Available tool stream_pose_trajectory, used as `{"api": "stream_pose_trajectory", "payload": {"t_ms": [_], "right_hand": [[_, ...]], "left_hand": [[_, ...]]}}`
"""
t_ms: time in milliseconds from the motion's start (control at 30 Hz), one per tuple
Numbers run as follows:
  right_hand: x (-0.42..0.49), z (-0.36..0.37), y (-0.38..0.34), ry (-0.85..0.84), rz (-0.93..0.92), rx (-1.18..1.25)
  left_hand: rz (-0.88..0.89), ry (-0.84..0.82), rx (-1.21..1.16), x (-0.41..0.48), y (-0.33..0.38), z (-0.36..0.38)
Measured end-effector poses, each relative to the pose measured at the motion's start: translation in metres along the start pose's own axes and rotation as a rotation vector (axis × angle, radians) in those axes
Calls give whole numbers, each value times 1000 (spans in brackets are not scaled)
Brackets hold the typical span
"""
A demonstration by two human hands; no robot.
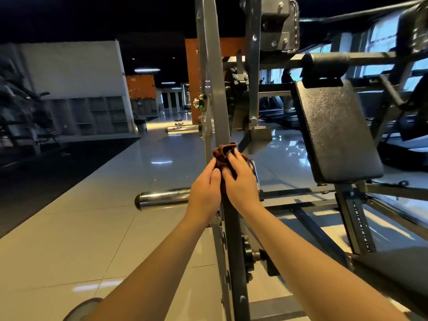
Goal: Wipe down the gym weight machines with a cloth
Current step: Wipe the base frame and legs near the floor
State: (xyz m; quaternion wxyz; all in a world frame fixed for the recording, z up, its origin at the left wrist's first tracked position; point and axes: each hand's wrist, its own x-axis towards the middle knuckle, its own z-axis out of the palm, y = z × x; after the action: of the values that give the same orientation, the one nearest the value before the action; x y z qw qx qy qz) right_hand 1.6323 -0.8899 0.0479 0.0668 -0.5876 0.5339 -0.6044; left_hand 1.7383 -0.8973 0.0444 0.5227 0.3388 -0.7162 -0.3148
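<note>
Over on the far left, a dark floor mat (pixel 58 167) runs along a wall of open shelves (pixel 102 114), with blurred gym gear in front of it that is too smeared to name. Glossy floor tiles (pixel 92 216) take over from there, and the toe of a shoe (pixel 83 308) peeks in at the bottom edge.

Moving in, a chrome bar (pixel 162 198) sticks out sideways from the machine, its rounded end pointing left. Right beside it is the left hand (pixel 203 188), forearm bare and stretched straight forward from the lower left. Its fingers are curled inward, pressing into the left side of the cloth (pixel 225 154).

The cloth is brown and bunched into a wad against the grey steel post (pixel 214 89), which rises tilted through the middle of the view. A crumpled fold of it pokes up above both sets of fingers.

The right hand (pixel 242 181) comes in from the lower right, forearm also bare and extended, wrist roughly level with the other. Its fingers wrap over the cloth from the right, knuckles up. The two hands meet at the post, fingertips almost touching, with the cloth held between them. Whether the thumbs hook behind the post cannot be told.

To the right, a black back pad (pixel 335 130) stands tilted on its frame, clear of the hands. Below it is a support leg (pixel 360 225) with a strip of numbers running down it. Bright windows (pixel 382 35) sit at the far right.
</note>
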Motion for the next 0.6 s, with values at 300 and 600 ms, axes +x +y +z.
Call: {"api": "stream_pose_trajectory", "payload": {"t_ms": [300,600], "right_hand": [[137,-2,-74,78,118,-24],[156,-19,-111,29,393,-3]], "left_hand": [[-150,-12,-111,113,75,-28],[-388,-132,-115,156,112,-52]]}}
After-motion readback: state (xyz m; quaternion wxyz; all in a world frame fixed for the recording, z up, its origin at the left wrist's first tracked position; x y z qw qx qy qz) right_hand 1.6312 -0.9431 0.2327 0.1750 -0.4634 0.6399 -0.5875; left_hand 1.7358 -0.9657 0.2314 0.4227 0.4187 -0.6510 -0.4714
